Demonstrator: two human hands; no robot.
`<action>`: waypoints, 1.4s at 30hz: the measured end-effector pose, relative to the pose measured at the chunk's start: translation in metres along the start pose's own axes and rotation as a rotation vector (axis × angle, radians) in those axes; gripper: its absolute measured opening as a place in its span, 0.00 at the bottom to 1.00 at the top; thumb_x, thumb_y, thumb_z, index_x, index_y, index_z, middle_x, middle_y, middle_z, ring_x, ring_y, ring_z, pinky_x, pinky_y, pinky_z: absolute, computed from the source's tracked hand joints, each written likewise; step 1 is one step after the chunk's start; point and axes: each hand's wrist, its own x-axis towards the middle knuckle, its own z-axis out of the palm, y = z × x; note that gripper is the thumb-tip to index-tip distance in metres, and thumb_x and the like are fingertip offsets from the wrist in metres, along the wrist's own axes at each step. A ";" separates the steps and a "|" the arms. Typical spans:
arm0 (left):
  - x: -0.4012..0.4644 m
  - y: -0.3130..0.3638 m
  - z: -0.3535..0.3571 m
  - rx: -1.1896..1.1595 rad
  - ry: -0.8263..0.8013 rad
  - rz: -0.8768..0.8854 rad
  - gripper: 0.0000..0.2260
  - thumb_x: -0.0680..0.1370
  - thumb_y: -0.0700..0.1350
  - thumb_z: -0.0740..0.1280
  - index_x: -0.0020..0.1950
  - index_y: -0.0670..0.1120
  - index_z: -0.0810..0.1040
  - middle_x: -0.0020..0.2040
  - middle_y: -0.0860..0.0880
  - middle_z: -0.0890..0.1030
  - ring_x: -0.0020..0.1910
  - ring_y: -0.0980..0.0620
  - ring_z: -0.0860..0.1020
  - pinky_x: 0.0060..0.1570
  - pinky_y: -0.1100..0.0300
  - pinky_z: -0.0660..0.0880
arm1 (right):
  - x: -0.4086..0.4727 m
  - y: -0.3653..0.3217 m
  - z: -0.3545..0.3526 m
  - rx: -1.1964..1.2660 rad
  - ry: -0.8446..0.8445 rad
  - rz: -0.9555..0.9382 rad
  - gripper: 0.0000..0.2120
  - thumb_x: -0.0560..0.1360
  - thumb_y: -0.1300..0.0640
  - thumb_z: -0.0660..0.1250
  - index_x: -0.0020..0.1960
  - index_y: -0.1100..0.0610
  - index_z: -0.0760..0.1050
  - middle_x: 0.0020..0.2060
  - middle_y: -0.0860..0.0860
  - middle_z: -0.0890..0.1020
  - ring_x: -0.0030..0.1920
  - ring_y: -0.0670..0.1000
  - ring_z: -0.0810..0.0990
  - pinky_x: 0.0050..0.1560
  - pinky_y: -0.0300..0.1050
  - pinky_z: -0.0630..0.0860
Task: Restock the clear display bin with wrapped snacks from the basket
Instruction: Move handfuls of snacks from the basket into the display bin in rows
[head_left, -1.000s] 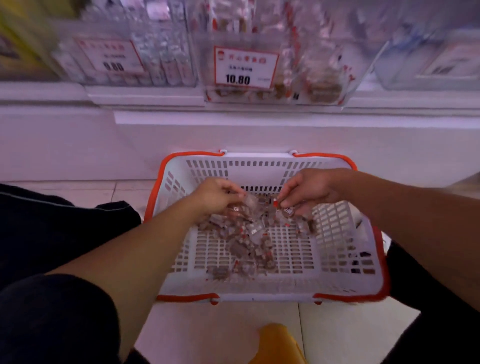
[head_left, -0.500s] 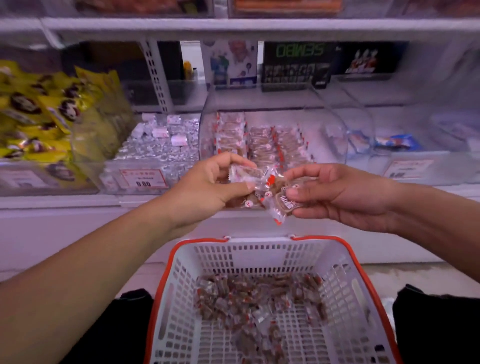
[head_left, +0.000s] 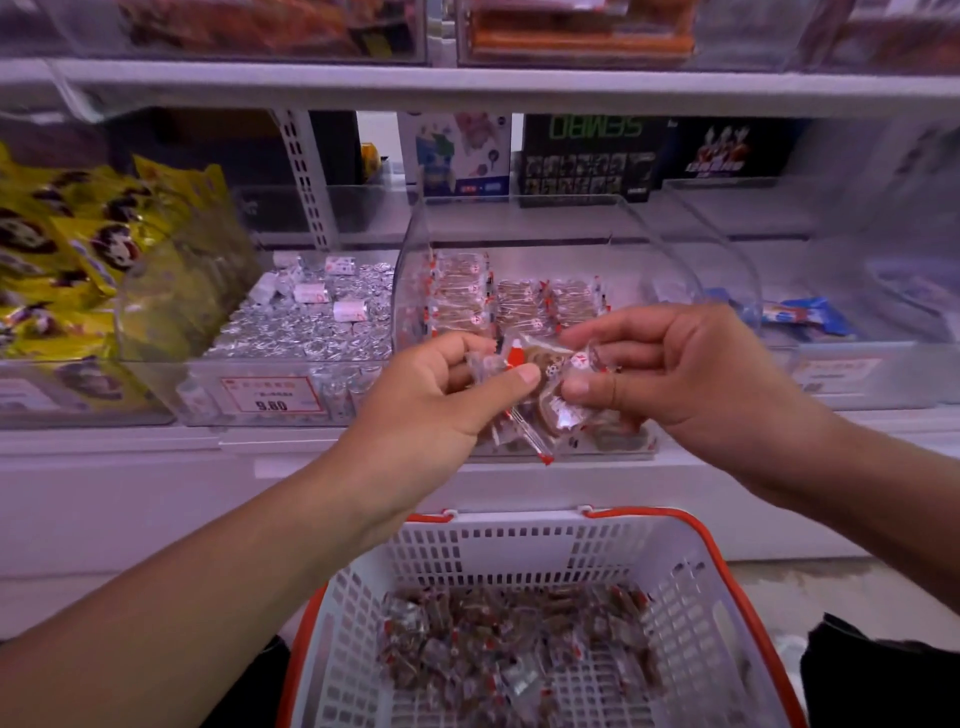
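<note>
Clear-wrapped snacks (head_left: 540, 379), gripped by both hands, have risen nearer the bin (head_left: 519, 270).

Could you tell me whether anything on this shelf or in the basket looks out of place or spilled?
Nothing stands out. Both hands, left hand and right hand, hold wrapped snacks before the clear bin; the rest lie loose inside the basket.

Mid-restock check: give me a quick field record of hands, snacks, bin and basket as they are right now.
left hand: pinches wrapped snacks
right hand: pinches the same cluster
held snacks: in front of the bin, above the basket
clear display bin: rows of snacks stacked at the back
basket: below the hands, many loose snacks on its floor
neighbour bin: silver-wrapped sweets, to the left
</note>
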 end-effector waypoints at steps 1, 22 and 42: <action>0.003 -0.002 -0.001 -0.005 0.000 -0.014 0.11 0.76 0.46 0.72 0.57 0.45 0.80 0.43 0.50 0.85 0.40 0.57 0.81 0.40 0.64 0.73 | 0.000 0.001 0.002 -0.011 0.033 -0.034 0.16 0.64 0.57 0.77 0.51 0.56 0.83 0.36 0.52 0.86 0.34 0.47 0.83 0.29 0.34 0.75; 0.009 0.000 0.020 -0.477 -0.051 -0.113 0.09 0.74 0.50 0.68 0.51 0.47 0.81 0.50 0.42 0.85 0.44 0.47 0.82 0.42 0.53 0.81 | -0.006 0.006 0.031 0.264 0.514 -0.080 0.08 0.71 0.54 0.75 0.41 0.53 0.77 0.35 0.50 0.83 0.34 0.44 0.80 0.35 0.33 0.75; 0.007 0.018 0.005 0.323 0.021 0.440 0.08 0.85 0.49 0.55 0.54 0.47 0.71 0.46 0.49 0.75 0.44 0.55 0.75 0.45 0.60 0.74 | 0.011 -0.013 0.015 -0.017 -0.048 -0.076 0.22 0.61 0.57 0.78 0.55 0.53 0.81 0.45 0.47 0.87 0.45 0.48 0.86 0.44 0.36 0.81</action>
